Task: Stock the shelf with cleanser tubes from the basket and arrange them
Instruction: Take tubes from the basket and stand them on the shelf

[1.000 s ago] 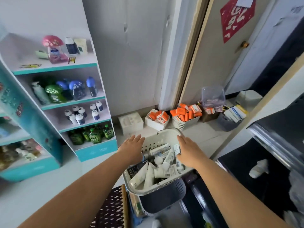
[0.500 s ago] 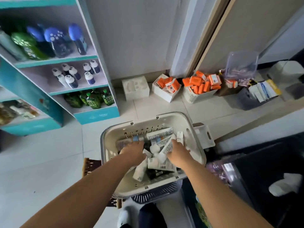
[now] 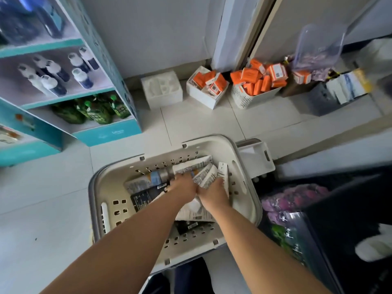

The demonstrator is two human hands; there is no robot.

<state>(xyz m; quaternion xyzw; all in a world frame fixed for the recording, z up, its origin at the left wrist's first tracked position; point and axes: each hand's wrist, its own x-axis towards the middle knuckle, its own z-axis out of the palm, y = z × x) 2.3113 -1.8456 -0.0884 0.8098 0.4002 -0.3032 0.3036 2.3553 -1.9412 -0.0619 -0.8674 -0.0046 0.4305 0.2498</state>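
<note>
Left hand (image 3: 185, 184), right hand (image 3: 214, 195) among tubes (image 3: 206, 175)

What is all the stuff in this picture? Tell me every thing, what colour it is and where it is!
basket: one, cream, bottom middle
cleanser tubes: several, white with print, in the basket
dark packs: a few, black, in the basket, left side
shelf: one, teal and white, left
bottles: several, white and navy, on the shelf
pouches: several, green, bottom of the shelf
foam tray: one, white, floor by the wall
orange boxes: many, in two white containers by the wall
clear tub: one, see-through, top right
small bin: one, white, right of the basket
left hand: among the tubes, grip hidden
right hand: gripping tubes
</note>
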